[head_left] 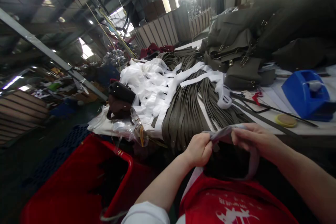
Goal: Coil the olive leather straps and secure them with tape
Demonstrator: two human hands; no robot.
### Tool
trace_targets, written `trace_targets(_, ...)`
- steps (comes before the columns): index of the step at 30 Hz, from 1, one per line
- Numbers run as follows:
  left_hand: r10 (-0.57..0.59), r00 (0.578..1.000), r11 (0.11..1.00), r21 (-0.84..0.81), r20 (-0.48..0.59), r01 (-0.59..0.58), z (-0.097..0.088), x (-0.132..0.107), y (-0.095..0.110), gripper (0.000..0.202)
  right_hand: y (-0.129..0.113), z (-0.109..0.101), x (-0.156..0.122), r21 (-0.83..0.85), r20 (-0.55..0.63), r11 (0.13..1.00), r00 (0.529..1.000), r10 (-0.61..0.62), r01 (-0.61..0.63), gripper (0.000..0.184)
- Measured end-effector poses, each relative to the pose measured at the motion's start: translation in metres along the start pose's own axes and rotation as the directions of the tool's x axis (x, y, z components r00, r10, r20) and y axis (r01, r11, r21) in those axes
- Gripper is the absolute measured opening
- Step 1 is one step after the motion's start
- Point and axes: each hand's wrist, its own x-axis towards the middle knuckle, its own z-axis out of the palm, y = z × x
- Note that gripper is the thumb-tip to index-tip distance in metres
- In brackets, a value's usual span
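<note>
A pale grey-white strip is stretched between my two hands, just in front of the table edge. My left hand is closed in a fist on one end of it. My right hand pinches it a short way to the right, and a loose loop droops below. Beyond my hands, a thick row of olive-green straps hangs over the table's near edge. White strips lie heaped to their left, and a few cross over the straps.
A red bin stands low on my left. Dark green bags pile up at the back right. A blue tape dispenser and a round yellow tin sit on the table's right. A brown-and-black rolled item lies at the left edge.
</note>
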Motion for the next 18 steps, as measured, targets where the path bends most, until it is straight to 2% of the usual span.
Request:
trace_targets(2, -0.041, 0.999, 0.999, -0.035, 0.018, 0.041, 0.005, -0.004, 0.007, 0.033, 0.000, -0.013, 0.010, -0.184, -0.103, 0.983, 0.994, -0.022, 0.003, 0.048)
trace_targets(4, -0.164, 0.986, 0.967, -0.194, 0.011, 0.163, 0.012, -0.006, 0.010, 0.044, 0.003, -0.016, 0.016, -0.439, -0.217, 0.895, 0.956, -0.196, 0.083, 0.032)
trace_targets(5, -0.242, 0.970, 0.916, -0.326, 0.017, 0.234, 0.015, -0.006, 0.010, 0.048, 0.007, -0.014, 0.018, -0.542, -0.216, 0.827, 0.926, -0.310, 0.150, 0.033)
trace_targets(7, -0.360, 0.930, 0.724, -0.607, 0.073, 0.328, 0.020, -0.004, 0.013, 0.052, 0.015, -0.001, 0.018, -0.640, -0.104, 0.709, 0.881, -0.461, 0.296, 0.058)
trace_targets(8, -0.383, 0.917, 0.608, -0.718, 0.108, 0.339, 0.021, -0.002, 0.016, 0.053, 0.020, 0.008, 0.018, -0.644, -0.045, 0.686, 0.880, -0.474, 0.337, 0.062)
trace_targets(10, -0.394, 0.911, 0.426, -0.854, 0.123, 0.299, 0.018, 0.005, 0.024, 0.050, 0.029, 0.031, 0.016, -0.610, 0.015, 0.725, 0.919, -0.393, 0.320, 0.049)
trace_targets(11, -0.406, 0.910, 0.379, -0.890, 0.085, 0.252, 0.014, 0.009, 0.028, 0.048, 0.033, 0.043, 0.014, -0.569, 0.025, 0.774, 0.946, -0.322, 0.278, 0.040)
trace_targets(12, -0.430, 0.903, 0.369, -0.911, 0.006, 0.182, 0.009, 0.013, 0.031, 0.047, 0.035, 0.055, 0.011, -0.507, 0.050, 0.830, 0.969, -0.240, 0.232, 0.034)
trace_targets(13, -0.456, 0.883, 0.400, -0.912, -0.110, 0.093, 0.003, 0.017, 0.032, 0.045, 0.036, 0.065, 0.007, -0.428, 0.111, 0.883, 0.981, -0.162, 0.194, 0.031)
trace_targets(14, -0.470, 0.843, 0.477, -0.879, -0.263, -0.008, -0.003, 0.020, 0.030, 0.043, 0.034, 0.075, 0.001, -0.344, 0.205, 0.924, 0.974, -0.099, 0.166, 0.029)
trace_targets(15, -0.455, 0.780, 0.591, -0.801, -0.430, -0.097, -0.009, 0.021, 0.026, 0.042, 0.030, 0.082, -0.005, -0.261, 0.320, 0.954, 0.945, -0.061, 0.150, 0.028)
trace_targets(17, -0.315, 0.645, 0.832, -0.530, -0.696, -0.165, -0.019, 0.021, 0.010, 0.041, 0.017, 0.088, -0.017, -0.095, 0.507, 0.986, 0.859, -0.068, 0.135, 0.025)
trace_targets(18, -0.213, 0.622, 0.915, -0.377, -0.754, -0.143, -0.021, 0.018, 0.001, 0.042, 0.010, 0.085, -0.022, -0.012, 0.555, 0.993, 0.827, -0.092, 0.118, 0.026)
